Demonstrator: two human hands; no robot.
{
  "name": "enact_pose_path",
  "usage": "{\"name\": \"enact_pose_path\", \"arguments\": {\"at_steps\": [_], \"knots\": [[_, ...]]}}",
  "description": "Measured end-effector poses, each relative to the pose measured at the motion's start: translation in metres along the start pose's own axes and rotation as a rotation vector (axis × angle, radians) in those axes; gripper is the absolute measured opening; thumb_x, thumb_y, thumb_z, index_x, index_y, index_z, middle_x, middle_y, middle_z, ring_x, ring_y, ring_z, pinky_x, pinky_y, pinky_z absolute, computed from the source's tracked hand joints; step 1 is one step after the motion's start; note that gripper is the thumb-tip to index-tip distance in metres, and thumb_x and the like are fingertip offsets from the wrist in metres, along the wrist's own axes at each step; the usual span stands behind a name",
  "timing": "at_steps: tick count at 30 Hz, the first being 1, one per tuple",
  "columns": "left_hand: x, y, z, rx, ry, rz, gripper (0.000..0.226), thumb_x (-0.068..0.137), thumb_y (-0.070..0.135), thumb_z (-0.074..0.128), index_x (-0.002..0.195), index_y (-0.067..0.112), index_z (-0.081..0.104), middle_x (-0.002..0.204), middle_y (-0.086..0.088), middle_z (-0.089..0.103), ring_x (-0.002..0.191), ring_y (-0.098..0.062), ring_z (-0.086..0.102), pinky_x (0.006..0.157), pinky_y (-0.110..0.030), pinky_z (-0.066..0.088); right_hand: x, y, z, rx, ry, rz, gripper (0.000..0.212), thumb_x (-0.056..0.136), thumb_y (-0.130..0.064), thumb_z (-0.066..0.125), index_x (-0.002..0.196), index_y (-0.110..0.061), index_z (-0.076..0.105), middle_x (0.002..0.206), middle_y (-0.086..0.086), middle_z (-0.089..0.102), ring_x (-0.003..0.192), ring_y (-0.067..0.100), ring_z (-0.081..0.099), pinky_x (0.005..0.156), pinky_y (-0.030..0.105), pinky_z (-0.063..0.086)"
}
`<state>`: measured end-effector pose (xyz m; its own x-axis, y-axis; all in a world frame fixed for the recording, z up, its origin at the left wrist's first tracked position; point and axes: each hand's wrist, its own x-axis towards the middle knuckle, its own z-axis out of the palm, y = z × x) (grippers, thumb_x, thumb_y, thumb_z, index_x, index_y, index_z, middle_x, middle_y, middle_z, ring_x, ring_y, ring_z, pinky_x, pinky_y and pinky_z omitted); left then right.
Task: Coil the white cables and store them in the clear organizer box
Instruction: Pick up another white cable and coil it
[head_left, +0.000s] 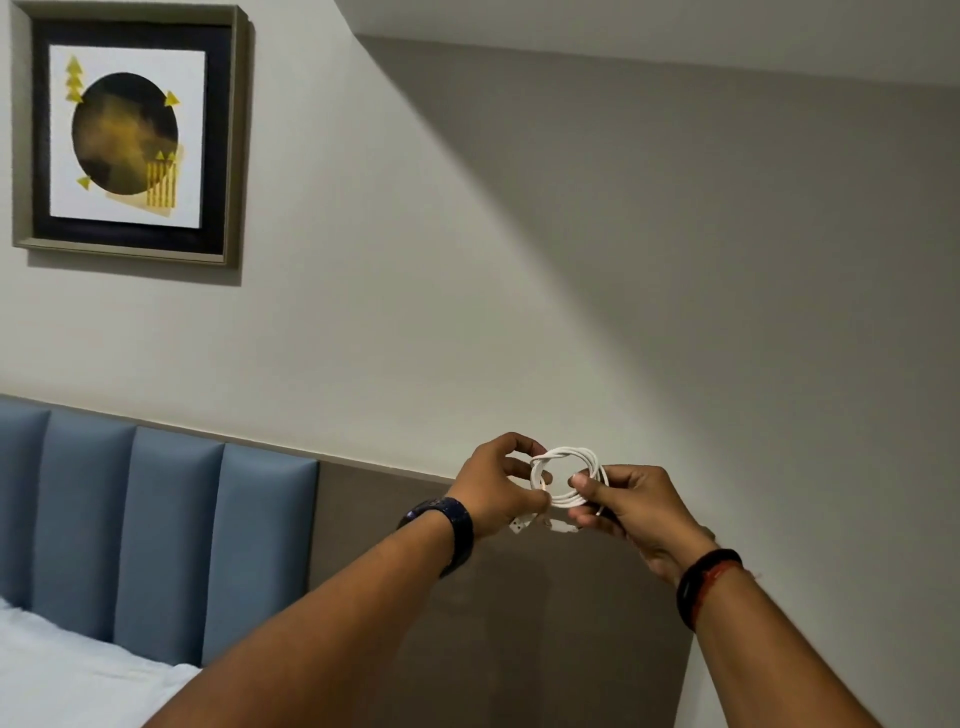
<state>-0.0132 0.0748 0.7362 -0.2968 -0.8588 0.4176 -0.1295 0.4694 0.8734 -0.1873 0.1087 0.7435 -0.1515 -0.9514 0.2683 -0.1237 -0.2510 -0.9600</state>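
A white cable (569, 475) wound into a small round coil is held up in the air in front of the wall. My left hand (496, 486) pinches the coil's left side, where the strands are wrapped. My right hand (631, 501) grips the coil's right side with thumb and fingers. Two white plug ends (522, 525) hang just below the coil between the hands. The clear organizer box is out of view.
A grey wall fills the background, with a framed picture (130, 135) at the upper left. A blue padded headboard (156, 540) and white bedding (67, 670) lie at the lower left. A brown panel (519, 613) sits behind the arms.
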Motion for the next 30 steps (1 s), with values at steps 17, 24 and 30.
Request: {"name": "enact_pose_path", "arguments": {"at_steps": [17, 24, 30], "knots": [[0.0, -0.022, -0.021, 0.264, 0.38, 0.217, 0.016, 0.069, 0.018, 0.081, 0.066, 0.03, 0.07, 0.08, 0.013, 0.068, 0.081, 0.0, 0.056, 0.07, -0.02, 0.044, 0.001, -0.007, 0.006, 0.074, -0.059, 0.032, 0.01, 0.08, -0.006, 0.07, 0.08, 0.003, 0.073, 0.071, 0.018, 0.072, 0.058, 0.022, 0.069, 0.054, 0.023, 0.057], [-0.002, -0.009, 0.013, 0.186, 0.51, 0.07, 0.013, 0.08, 0.013, 0.068, 0.086, 0.019, 0.077, 0.088, 0.0, 0.076, 0.077, -0.008, 0.068, 0.078, -0.021, 0.054, -0.002, -0.008, 0.014, 0.105, -0.075, 0.014, 0.009, 0.08, -0.005, 0.069, 0.081, 0.003, 0.073, 0.072, 0.018, 0.073, 0.059, 0.022, 0.069, 0.055, 0.023, 0.058], [-0.003, 0.0, 0.024, -0.126, 0.445, -0.026, 0.053, 0.065, 0.032, 0.083, 0.113, 0.015, 0.067, 0.102, 0.001, 0.073, 0.082, -0.003, 0.065, 0.084, -0.025, 0.054, -0.006, -0.009, 0.007, 0.133, -0.122, -0.017, 0.018, 0.077, -0.011, 0.07, 0.088, 0.003, 0.073, 0.079, 0.019, 0.072, 0.067, 0.023, 0.07, 0.061, 0.024, 0.059]]}}
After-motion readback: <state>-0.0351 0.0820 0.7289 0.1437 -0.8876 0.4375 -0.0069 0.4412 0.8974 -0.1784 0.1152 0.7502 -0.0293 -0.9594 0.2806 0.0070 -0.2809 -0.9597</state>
